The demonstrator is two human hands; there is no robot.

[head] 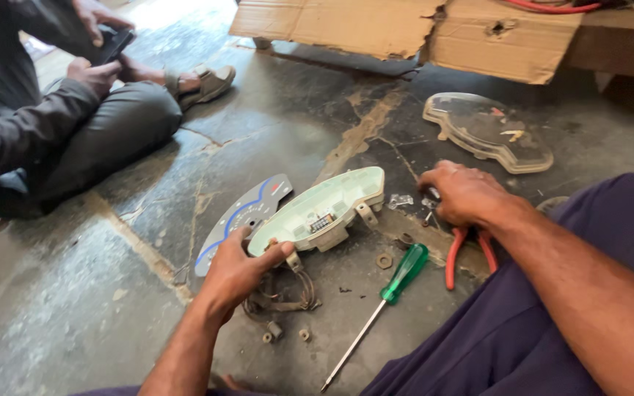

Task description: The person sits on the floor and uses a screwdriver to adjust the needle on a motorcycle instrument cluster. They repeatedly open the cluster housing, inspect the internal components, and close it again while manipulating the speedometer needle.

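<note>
**Pale green meter housing held at its rim on a concrete floor**

The instrument housing, a moulded pale green plastic shell, is gripped at its near-left edge by the left hand, the thumb pressed on top and the fingers curled beneath. It rests partly on the floor, tilted upward away from the fingers. It is judged light, stiff and somewhat brittle, with thin mounting tabs best avoided; the thick outer rim offers the safest hold. Just left of the fingers lies a flat grey dial face with blue arcs. Below the wrist, a tangle of wires is seen. The right hand is closed loosely over small parts, beside red-handled pliers. Between the hands lies a green-handled screwdriver. Beyond, a clear lens cover rests.
</note>
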